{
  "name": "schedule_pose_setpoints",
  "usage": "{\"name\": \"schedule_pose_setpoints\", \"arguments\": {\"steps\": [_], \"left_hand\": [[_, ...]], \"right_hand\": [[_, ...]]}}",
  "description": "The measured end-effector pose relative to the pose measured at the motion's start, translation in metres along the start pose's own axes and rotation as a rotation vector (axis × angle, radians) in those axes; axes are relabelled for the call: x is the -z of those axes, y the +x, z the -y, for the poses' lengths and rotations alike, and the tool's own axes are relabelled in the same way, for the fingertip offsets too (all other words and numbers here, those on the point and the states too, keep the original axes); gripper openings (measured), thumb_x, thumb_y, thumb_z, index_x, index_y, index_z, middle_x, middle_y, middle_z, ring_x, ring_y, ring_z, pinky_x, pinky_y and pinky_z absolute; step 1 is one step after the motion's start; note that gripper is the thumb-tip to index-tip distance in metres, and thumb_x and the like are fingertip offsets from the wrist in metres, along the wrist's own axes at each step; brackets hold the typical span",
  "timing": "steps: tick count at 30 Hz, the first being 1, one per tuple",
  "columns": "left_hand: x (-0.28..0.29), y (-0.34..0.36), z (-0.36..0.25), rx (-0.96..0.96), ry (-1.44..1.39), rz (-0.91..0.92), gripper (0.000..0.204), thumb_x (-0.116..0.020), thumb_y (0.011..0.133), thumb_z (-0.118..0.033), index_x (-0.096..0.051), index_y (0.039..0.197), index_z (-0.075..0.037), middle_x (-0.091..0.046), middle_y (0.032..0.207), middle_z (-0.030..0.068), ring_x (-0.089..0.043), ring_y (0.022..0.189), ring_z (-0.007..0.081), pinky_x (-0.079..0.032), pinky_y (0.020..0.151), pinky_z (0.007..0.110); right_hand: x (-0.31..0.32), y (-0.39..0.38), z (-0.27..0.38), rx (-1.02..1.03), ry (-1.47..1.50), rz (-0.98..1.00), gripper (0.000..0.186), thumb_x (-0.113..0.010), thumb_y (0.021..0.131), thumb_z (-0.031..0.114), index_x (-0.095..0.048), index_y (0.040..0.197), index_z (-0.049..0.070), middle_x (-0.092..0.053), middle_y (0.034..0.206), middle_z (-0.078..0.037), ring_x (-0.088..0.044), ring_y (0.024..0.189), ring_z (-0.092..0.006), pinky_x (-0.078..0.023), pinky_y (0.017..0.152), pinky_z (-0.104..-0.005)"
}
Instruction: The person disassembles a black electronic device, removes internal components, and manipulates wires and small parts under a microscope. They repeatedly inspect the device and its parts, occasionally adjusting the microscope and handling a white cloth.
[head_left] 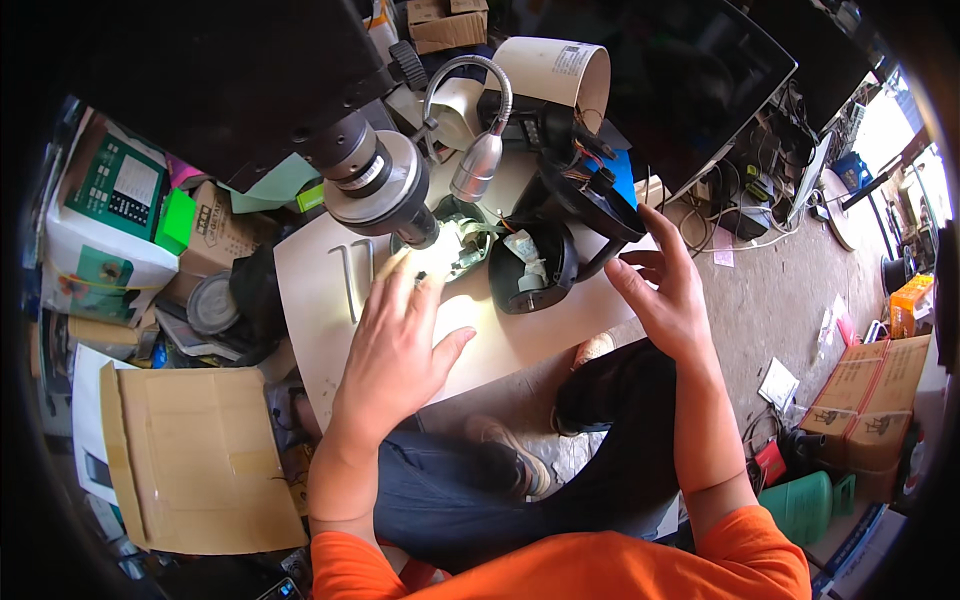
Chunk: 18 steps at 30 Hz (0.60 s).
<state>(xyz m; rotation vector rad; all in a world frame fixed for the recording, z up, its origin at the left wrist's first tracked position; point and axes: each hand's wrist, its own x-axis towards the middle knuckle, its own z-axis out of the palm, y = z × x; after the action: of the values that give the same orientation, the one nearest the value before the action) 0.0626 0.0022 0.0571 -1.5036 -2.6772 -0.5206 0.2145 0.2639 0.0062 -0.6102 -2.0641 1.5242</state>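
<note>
My left hand (392, 335) is over the white table, palm down with its fingers spread and nothing visibly held. Its fingertips reach a brightly lit greenish part (468, 243) with wires; glare hides whether they touch it. At the right, my right hand (668, 290) has its thumb and fingers around the edge of a black plastic housing (585, 205), tilted up. Wires run about this piece. Beside it lies a rounded black shell (530, 278) with a pale wrapped bundle inside. Two bent metal hex keys (350, 282) rest left of my left hand.
A microscope-like lens head (380, 185) hangs above my left fingertips. Next to it is a silver gooseneck lamp (478, 168). The white tabletop (500, 352) ends above my knees. A large dark screen (660, 80) stands behind; cardboard (205, 455) lies left, and boxes (870, 400) right.
</note>
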Motion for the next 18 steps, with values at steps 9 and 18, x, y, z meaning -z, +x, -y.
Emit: {"name": "schedule_pose_setpoints", "arguments": {"steps": [9,18], "left_hand": [[0.025,-0.003,0.002,0.059,-0.006,0.014,0.024,-0.068,0.09,-0.008,-0.066,0.114,-0.003,-0.067,0.11,0.0152,-0.066,0.104,0.0367,-0.053,0.088,0.045],[0.004,0.0,-0.007,0.04,-0.268,-0.015,0.03,-0.07,0.092,-0.007,-0.066,0.121,-0.001,-0.069,0.108,0.0143,-0.07,0.085,0.0272,-0.056,0.075,0.039]], "right_hand": [[0.003,-0.001,-0.004,0.009,0.002,-0.023,0.078,-0.082,0.092,0.029,-0.043,0.152,-0.004,-0.056,0.135,-0.018,-0.068,0.108,-0.0249,-0.058,0.088,-0.037],[-0.001,-0.001,-0.005,0.017,-0.015,-0.015,0.078,-0.082,0.092,0.029,-0.044,0.152,-0.003,-0.058,0.135,-0.017,-0.068,0.106,-0.0231,-0.057,0.088,-0.0354]]}}
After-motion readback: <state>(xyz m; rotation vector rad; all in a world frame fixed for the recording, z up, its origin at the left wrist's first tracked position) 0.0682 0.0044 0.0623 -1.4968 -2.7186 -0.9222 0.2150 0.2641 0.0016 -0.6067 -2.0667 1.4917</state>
